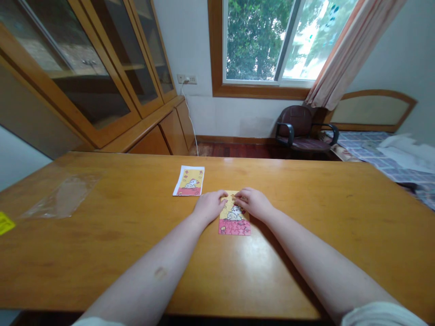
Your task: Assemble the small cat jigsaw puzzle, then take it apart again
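Note:
A small jigsaw puzzle (234, 226), yellow above and pink below with a white cartoon animal, lies flat on the wooden table (142, 253). At its upper left edge, my left hand (210, 206) rests with curled fingers and the thumb on the pieces. My right hand (254, 203) bends over the upper right part, its fingertips touching the puzzle from that side. Between the fingertips a small gap-like dark spot shows near the top. Both hands cover parts of the upper pieces, so any single piece in them is hard to make out.
Behind my left hand lies a picture card (189, 181) with the same design and a white border. A clear plastic bag (66, 197) and a yellow item (5, 222) are on the left. Beyond the table stand a glass-door cabinet (136, 113), an armchair (301, 129) and a bed (374, 147).

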